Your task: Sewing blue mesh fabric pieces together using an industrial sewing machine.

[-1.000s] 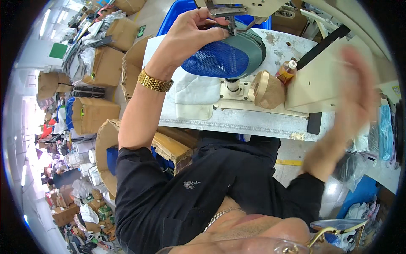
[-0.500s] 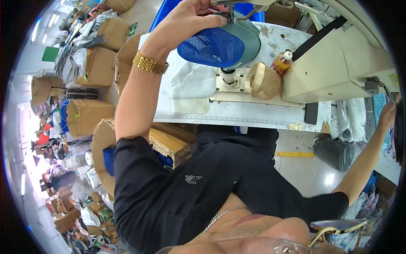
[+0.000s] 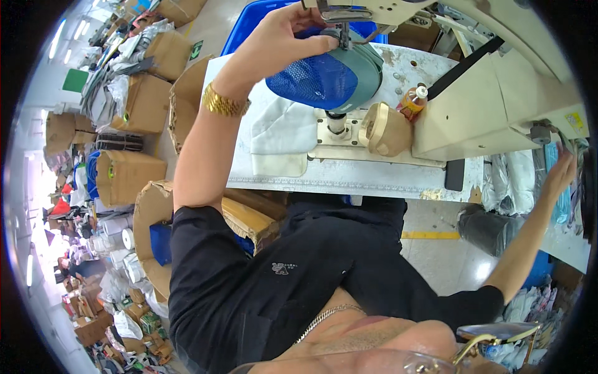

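Observation:
A rounded cap-like piece [image 3: 311, 80], with blue mesh and a grey-green side, sits over the post of a sewing machine. My left hand [image 3: 296, 38] grips its far edge, thumb on top beside the presser foot [image 3: 342, 36] and the other fingers partly hidden behind. At the far right, my right hand [image 3: 562, 171] is raised to the dark handwheel [image 3: 587, 196] at the end of the machine [image 3: 498, 103]. Its fingers lie against the wheel's edge and are partly hidden. Below the piece, the metal post [image 3: 336, 124] stands on the bed plate.
White fabric pieces [image 3: 280, 134] lie left of the post. A tan block-shaped thing [image 3: 387, 131], a small white-capped bottle [image 3: 413, 101] and a black flat object [image 3: 455, 175] sit to its right. A blue bin [image 3: 249, 28] stands behind the white table [image 3: 367, 181]; cartons [image 3: 134, 177] line the left.
The view has shifted slightly, so the table sits lower. My left hand still holds the cap-like piece beside the presser foot. My right hand has moved slightly at the handwheel.

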Motion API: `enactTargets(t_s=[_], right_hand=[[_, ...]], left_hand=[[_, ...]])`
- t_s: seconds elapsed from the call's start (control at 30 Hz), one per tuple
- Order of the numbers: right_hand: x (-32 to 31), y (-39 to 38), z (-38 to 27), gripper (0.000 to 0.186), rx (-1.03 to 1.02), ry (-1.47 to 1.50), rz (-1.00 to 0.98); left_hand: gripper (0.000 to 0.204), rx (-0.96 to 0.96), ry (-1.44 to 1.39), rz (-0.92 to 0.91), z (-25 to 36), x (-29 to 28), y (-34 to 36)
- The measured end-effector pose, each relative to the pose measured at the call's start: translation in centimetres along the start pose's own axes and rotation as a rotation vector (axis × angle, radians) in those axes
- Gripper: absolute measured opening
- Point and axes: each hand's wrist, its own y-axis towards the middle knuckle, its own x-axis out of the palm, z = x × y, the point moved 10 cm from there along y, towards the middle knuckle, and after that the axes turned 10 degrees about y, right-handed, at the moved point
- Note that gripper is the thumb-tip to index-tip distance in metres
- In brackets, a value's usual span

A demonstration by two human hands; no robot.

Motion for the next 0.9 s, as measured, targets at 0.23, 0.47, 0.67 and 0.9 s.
enactTargets(t_s=[0.23, 0.47, 0.67, 0.9], right_hand=[[3.9, -7.9, -22.7, 0.020, 0.105, 1.254, 0.180], [14.3, -3.9, -41.5, 0.017, 0.181, 1.303, -0.352], [15.5, -8.8, -40.8, 0.021, 0.405, 1.392, -0.440], [17.0, -12.1, -43.7, 0.019, 0.320, 1.531, -0.416]], left_hand=[[0.014, 0.419, 0.842, 0.762, 5.3, 3.1, -7.4], [0.014, 0.464, 0.587, 0.609, 2.1, 0.0, -5.5], [0.019, 0.468, 0.536, 0.489, 1.9, 0.0, -5.3], [0.025, 0.496, 0.513, 0.391, 2.1, 0.1, -4.3]])
